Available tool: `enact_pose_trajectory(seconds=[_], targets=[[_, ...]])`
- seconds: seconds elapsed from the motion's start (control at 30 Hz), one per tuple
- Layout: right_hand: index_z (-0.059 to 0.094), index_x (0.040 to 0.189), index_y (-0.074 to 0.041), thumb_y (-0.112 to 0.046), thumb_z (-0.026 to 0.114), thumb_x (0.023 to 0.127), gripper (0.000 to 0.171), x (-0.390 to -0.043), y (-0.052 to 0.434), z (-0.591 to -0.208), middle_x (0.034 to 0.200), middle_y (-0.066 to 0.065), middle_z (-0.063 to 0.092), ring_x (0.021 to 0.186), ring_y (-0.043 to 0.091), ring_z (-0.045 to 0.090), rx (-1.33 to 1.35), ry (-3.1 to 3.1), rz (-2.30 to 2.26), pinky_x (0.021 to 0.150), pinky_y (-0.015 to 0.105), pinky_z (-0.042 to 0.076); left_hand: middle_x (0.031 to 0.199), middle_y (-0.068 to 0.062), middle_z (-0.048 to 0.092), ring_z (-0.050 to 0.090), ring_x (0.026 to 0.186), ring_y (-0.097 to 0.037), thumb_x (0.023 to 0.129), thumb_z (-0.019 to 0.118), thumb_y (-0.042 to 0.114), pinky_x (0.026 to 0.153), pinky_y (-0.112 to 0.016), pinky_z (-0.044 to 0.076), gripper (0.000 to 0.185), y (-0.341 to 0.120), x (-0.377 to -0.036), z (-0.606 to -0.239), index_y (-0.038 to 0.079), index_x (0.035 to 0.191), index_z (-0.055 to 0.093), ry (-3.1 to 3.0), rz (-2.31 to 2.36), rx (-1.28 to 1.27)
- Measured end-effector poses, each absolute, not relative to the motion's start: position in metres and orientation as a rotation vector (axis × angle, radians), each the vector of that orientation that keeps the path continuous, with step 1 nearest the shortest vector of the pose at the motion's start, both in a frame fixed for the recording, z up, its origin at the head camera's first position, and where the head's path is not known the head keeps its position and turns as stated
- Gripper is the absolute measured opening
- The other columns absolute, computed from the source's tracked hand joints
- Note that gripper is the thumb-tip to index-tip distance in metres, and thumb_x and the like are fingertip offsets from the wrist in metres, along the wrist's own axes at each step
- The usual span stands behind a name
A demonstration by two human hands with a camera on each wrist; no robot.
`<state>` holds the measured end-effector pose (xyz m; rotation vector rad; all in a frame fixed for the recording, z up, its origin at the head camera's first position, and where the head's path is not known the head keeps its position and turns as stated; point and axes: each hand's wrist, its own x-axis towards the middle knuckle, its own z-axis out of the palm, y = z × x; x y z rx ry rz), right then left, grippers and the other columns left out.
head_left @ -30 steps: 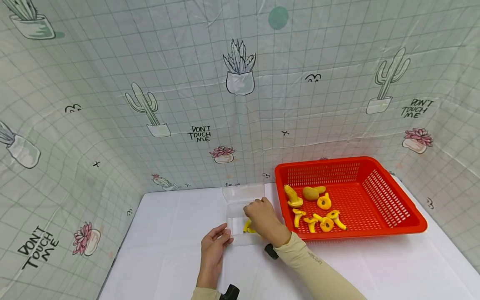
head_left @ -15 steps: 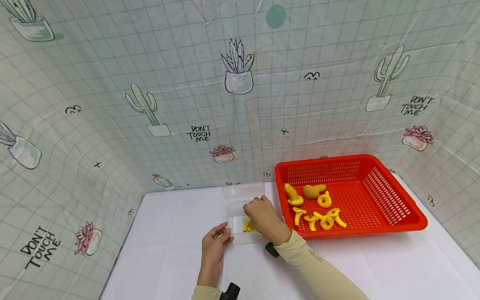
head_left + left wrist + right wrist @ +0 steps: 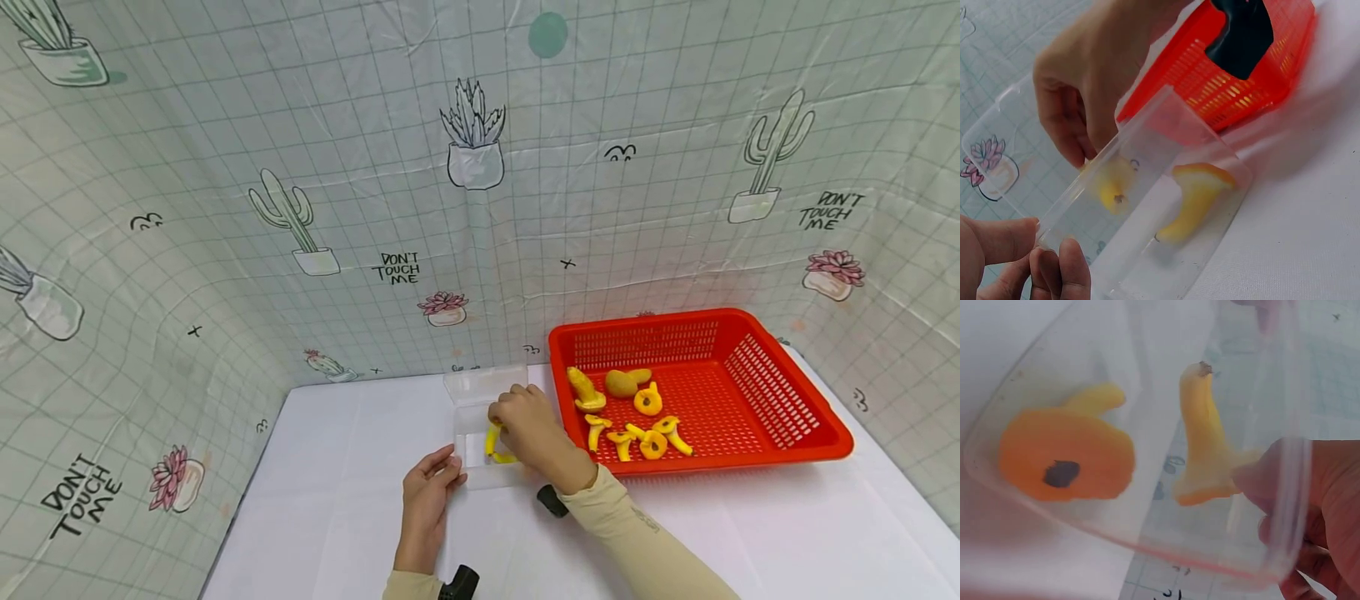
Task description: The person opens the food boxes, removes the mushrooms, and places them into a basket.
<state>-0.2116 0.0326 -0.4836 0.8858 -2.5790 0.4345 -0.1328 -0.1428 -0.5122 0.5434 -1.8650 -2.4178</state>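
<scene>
A clear plastic box (image 3: 491,477) with its lid (image 3: 487,385) swung back sits at the table's middle. My left hand (image 3: 429,504) pinches the box's left wall between thumb and fingers. Over the box's right side, my right hand (image 3: 534,429) reaches in, bent at the knuckles. Its fingertips pinch the cap of a yellow toy mushroom (image 3: 1197,425), whose stem shows through the wall in the right wrist view. Beside it in the box lies a second mushroom with an orange cap (image 3: 1069,453). From the left wrist, this second mushroom (image 3: 1194,203) appears nearest the outer wall.
Right of the box stands a red plastic basket (image 3: 750,421) with several yellow mushrooms (image 3: 653,446) and a brownish one (image 3: 621,384) at its left side. A patterned cloth (image 3: 337,208) hangs behind the white-covered table (image 3: 337,467).
My right hand has shifted slightly right and tilted, and more of the yellow mushrooms shows beneath it in the head view. My left hand stays at the box's wall.
</scene>
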Motion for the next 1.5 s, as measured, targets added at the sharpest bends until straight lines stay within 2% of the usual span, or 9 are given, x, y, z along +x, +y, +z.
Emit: enact_pose_trajectory(seconds=[0.23,0.43,1.2,1.5], targets=[[0.083,0.087,-0.013,-0.003,0.090,0.077,0.017,-0.208,0.041,-0.477,0.085,-0.001,0.077,0.079,0.021,0.062,0.849,-2.548,0.524,0.073,0.034,0.051,0.102,-0.009,0.060,0.062,0.083,-0.009,0.099,0.066,-0.007,0.073,-0.018,0.059,0.041,-0.144,-0.134,-0.512,-0.022,0.135,0.055,-1.867,-2.418,0.529],[0.083,0.086,-0.013,-0.001,0.091,0.075,0.019,-0.206,0.047,-0.473,0.084,-0.001,0.077,0.078,0.020,0.063,0.852,-2.470,0.496,0.069,0.031,0.051,0.102,-0.009,0.060,0.062,0.084,-0.009,0.098,0.066,-0.008,0.073,-0.018,0.059,0.041,-0.143,-0.134,-0.511,-0.022,0.135,0.054,-1.876,-2.407,0.540],[0.083,0.085,-0.015,-0.003,0.092,0.076,0.017,-0.199,0.061,-0.465,0.082,-0.003,0.077,0.078,0.019,0.062,0.827,-2.451,0.536,0.074,0.033,0.053,0.102,-0.010,0.060,0.062,0.086,-0.010,0.098,0.065,-0.009,0.074,-0.018,0.059,0.041,-0.144,-0.134,-0.512,-0.022,0.135,0.055,-1.886,-2.407,0.529],[0.082,0.088,-0.009,0.004,0.093,0.071,0.023,-0.189,0.102,-0.434,0.085,0.002,0.077,0.083,0.023,0.062,0.774,-2.364,0.546,0.073,0.037,0.051,0.102,-0.010,0.060,0.062,0.084,-0.009,0.097,0.064,-0.010,0.074,-0.017,0.059,0.040,-0.143,-0.132,-0.512,-0.024,0.134,0.054,-1.874,-2.413,0.524]])
